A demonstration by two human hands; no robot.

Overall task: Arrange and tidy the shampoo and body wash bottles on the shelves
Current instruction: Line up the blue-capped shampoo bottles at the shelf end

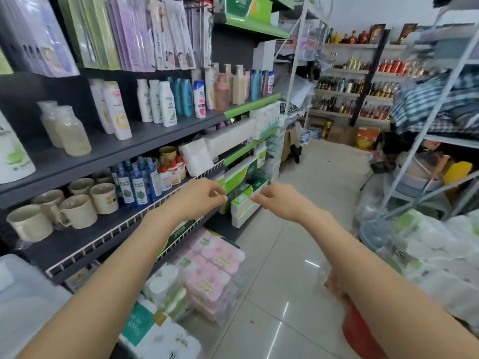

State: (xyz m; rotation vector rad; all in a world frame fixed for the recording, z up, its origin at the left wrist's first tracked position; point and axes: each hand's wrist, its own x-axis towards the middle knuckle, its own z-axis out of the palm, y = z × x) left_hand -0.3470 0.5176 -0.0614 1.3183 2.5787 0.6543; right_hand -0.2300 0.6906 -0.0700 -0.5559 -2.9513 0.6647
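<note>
Two bare forearms reach out over the shop aisle, the left hand [204, 194] and right hand [274, 199] hovering level with the lower shelf's wire rail [145, 216]. Both hands show loosely curled fingers; the left thumb and forefinger look close together, perhaps on something small, though blur makes that uncertain, and neither hand holds a bottle.

Just past the hands stand green-and-white tissue boxes [241, 200], with cream mugs [75, 211] and blue bottles [137, 185] further left along that shelf.

The shampoo and body wash bottles [178, 99] wait one shelf up and further back: white, teal, pink and beige, bunched in uneven clusters with gaps between, two pale jugs [67, 130] apart at the near end.

Doing the step well likely means lifting both hands to that upper shelf, gripping each bottle round its body, turning labels outward and closing the gaps into one even front row.
</note>
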